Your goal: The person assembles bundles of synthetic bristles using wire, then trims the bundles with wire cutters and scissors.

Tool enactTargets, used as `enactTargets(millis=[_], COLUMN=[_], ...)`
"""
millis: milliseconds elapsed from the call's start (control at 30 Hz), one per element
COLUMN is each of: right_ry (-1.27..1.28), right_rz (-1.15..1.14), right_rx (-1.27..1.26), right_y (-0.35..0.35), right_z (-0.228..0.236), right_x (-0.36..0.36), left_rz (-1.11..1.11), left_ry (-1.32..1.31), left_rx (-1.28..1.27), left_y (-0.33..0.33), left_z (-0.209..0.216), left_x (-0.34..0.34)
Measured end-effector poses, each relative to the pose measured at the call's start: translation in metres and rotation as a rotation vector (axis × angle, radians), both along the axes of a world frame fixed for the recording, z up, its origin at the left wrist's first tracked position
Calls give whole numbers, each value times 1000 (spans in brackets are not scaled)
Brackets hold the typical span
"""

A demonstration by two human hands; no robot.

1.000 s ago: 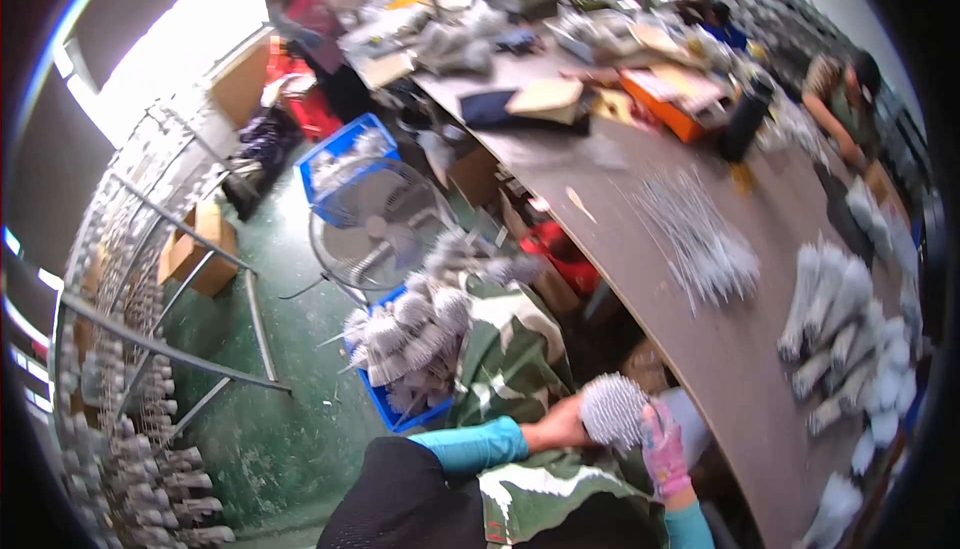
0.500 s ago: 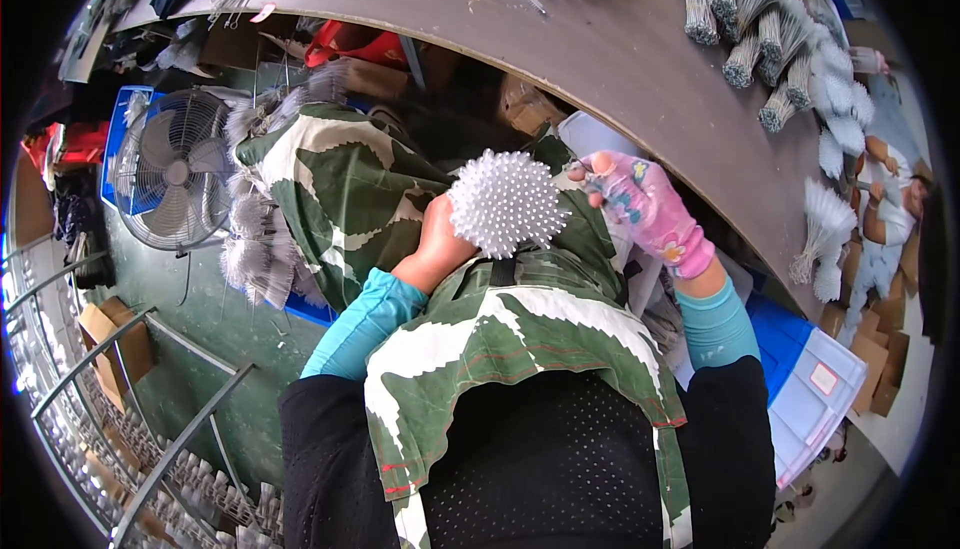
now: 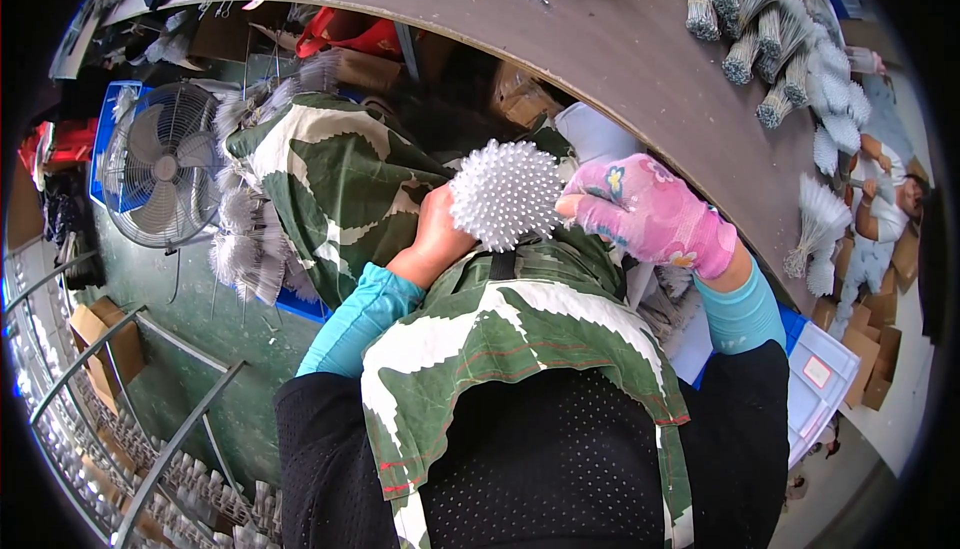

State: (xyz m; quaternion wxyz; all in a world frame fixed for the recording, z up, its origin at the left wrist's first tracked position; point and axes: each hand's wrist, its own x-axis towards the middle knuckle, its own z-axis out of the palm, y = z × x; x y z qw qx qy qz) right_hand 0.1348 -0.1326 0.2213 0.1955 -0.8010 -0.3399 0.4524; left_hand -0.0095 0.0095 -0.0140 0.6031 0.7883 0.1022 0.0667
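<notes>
Over my lap my left hand, bare, is wrapped round the side of a bundle of thin wire brushes. The bundle is seen end-on, as a round white head dotted with pale tips. On its right side, my right hand, in a pink flowered glove with bare fingertips, is closed with thumb and fingers pinched at the bundle's edge. Whatever lies between those fingers, if anything, is hidden. A camouflage apron covers my lap below the bundle.
A brown worktable curves past my right hand, with several brush bundles at its far right. To the left stand a floor fan and a metal rack. A blue-and-white crate is beside my right arm. Another person sits beyond the table.
My right hand has moved left and turned, from beside the bundle to its right edge. My left hand keeps its hold on the bundle, with little movement.
</notes>
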Motion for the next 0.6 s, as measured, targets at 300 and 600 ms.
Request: enactTargets(millis=[300, 600], right_ry=[-96, -157], right_rz=[193, 210], right_rx=[1, 2], right_y=[12, 21], right_z=[-15, -10], right_x=[1, 3], left_rz=[-37, -36], left_ry=[20, 57], left_rx=[58, 69], left_y=[2, 3], left_z=[18, 23], left_x=[-1, 0])
